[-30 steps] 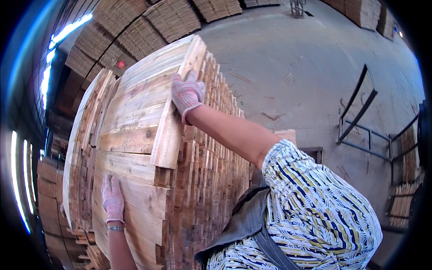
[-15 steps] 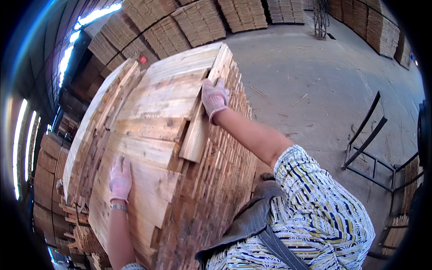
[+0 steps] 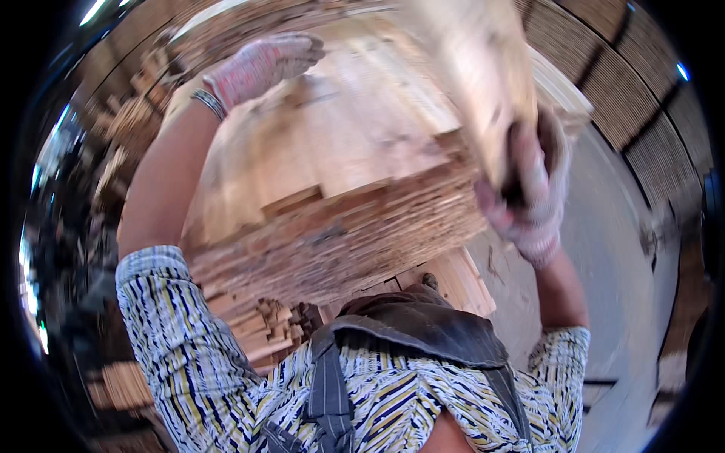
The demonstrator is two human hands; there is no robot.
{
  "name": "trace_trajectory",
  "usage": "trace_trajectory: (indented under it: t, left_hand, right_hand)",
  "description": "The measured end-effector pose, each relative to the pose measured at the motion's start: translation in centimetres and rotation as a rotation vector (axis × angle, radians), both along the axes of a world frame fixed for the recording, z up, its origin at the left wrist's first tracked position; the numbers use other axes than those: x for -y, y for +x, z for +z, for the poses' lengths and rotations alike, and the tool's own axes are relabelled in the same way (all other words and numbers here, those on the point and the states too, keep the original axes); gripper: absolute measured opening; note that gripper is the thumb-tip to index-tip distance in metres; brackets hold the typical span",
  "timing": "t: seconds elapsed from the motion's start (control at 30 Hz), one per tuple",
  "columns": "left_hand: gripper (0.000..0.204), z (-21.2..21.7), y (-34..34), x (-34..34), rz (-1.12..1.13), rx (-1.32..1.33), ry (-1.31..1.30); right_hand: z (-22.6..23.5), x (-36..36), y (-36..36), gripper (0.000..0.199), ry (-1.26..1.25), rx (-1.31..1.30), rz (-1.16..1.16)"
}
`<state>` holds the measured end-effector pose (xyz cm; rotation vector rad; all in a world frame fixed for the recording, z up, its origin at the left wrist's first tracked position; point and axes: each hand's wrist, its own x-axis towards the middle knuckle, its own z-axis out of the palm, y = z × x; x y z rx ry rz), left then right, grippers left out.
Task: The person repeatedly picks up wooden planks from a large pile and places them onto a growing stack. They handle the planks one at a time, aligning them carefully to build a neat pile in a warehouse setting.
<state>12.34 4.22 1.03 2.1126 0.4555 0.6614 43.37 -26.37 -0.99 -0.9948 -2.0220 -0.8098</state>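
In my right hand (image 3: 532, 192), in a pale knitted work glove, is the near end of a wooden board (image 3: 483, 83). The thumb and fingers close around its edges. The board is tilted up off the stack and smeared by motion. My left hand (image 3: 264, 66), gloved too, hovers over the stack's far left part with its fingers stretched out and nothing in them. Below both hands lies a tall stack of planks (image 3: 347, 136), its top layer set side by side with uneven ends facing me.
A low pile of short wood pieces (image 3: 264, 328) lies near my left side. Light boards (image 3: 453, 279) rest by my feet. Banded lumber stacks (image 3: 581, 57) stand at the far right, beyond the grey concrete floor (image 3: 612, 226). More loose planks (image 3: 128, 124) jut out at the left.
My right hand has lifted a board from the stack's edge and tilted it up. My left hand has left the top planks and moved toward the far side. The view has swung round.
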Motion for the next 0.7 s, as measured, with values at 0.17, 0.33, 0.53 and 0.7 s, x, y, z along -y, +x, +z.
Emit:
trace_trajectory:
  t: [0.17,0.33,0.53,0.7]
  left_hand:
    - [0.045,5.3,-20.2,3.6,0.544,0.019,-0.19]
    - [0.072,2.1,-27.4,13.4,1.006,0.001,-0.342]
    - [0.057,-1.6,-21.2,18.6,0.92,0.146,-0.691]
    - [0.048,-0.5,-20.1,19.6,1.046,0.064,-0.747]
  right_hand:
    - [-2.3,1.9,-6.8,0.057,0.055,0.29,0.257]
    - [-3.2,0.7,-11.1,0.048,-0.001,0.368,0.524]
    - [-2.3,-3.9,-13.3,0.033,0.223,0.536,0.462]
    - [-2.6,-6.4,-13.5,0.041,0.294,0.616,0.349]
